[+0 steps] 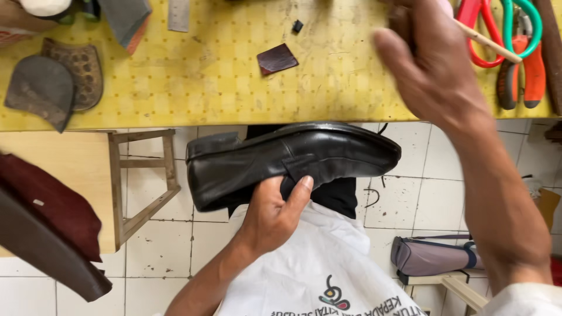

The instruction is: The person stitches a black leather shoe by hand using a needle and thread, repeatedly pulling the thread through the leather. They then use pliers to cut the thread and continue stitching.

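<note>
My left hand grips a black leather shoe from below, holding it on its side just under the edge of the yellow worktable. The shoe's toe points right. My right hand reaches over the right part of the table, fingers curled, with a thin wooden stick showing beside it toward the scissors. Whether the fingers hold the stick I cannot tell.
Red and green scissors and orange-handled pliers lie at the table's right end. A dark leather scrap sits mid-table, two worn heel pieces at left. A wooden stool and maroon leather stand left; a grey bag lies lower right.
</note>
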